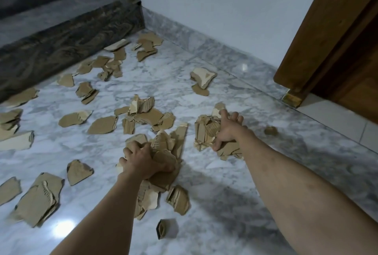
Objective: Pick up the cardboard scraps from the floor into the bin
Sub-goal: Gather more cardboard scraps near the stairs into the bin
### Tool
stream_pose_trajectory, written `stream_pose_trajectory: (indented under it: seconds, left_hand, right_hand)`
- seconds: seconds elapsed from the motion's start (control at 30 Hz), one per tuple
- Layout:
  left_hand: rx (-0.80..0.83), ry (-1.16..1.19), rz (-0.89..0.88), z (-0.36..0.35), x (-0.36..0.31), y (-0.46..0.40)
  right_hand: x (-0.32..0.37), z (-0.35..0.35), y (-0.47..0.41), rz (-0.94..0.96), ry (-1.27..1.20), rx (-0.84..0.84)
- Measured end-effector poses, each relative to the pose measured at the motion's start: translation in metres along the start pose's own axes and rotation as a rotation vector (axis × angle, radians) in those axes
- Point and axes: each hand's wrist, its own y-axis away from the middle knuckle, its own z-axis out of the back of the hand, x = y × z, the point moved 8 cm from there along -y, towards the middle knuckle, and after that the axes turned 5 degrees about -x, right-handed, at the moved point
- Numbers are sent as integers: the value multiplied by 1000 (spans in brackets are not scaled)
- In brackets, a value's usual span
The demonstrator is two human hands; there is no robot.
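Note:
Torn brown cardboard scraps lie scattered over the marble floor (184, 74). My left hand (143, 158) grips a bunch of scraps (163, 146) in the middle of the floor, fingers curled into the pile. My right hand (229, 128) grips a second wad of scraps (204, 130) a little to the right, thumb underneath. More loose scraps (147, 111) lie just beyond both hands, and a large piece (41, 197) lies at the lower left. No bin is in view.
A dark stone step (67, 35) rises at the back left. A white wall (225, 9) with a marble skirting runs behind. A wooden door frame (331, 40) stands at the right. A small folded scrap (165, 228) lies near my feet.

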Motion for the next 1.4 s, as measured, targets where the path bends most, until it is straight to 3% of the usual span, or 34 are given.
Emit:
stream_pose_trajectory:
  seconds: [0.13,0.33,0.57,0.7,0.8,0.9,1.2,1.33,1.4]
  left_hand:
    - [-104,-27,-33,7,2,-4]
    - [-42,-101,-22,12,-2,-11]
    - [61,154,15,10,14,-18]
    - [45,228,12,9,28,-8]
    - [15,268,18,18,36,1]
    - [-30,316,34,31,49,9]
    - [-33,613,45,50,91,48]
    - [178,464,-31,6,71,73]
    - [171,322,-56,-18,61,80]
  right_hand:
    - [-1,-1,-10,-39,-161,1]
    - [4,-9,-19,-122,-260,-7]
    - [-3,-5,-3,-194,-423,-140]
    - [0,6,16,-143,-392,-210]
    - [3,18,22,-145,-556,-242]
    - [17,18,24,-125,-765,-167]
    - [57,-37,44,-166,-848,11]
    - [79,-61,57,-153,-696,122]
    - [92,-73,63,-152,-535,119]
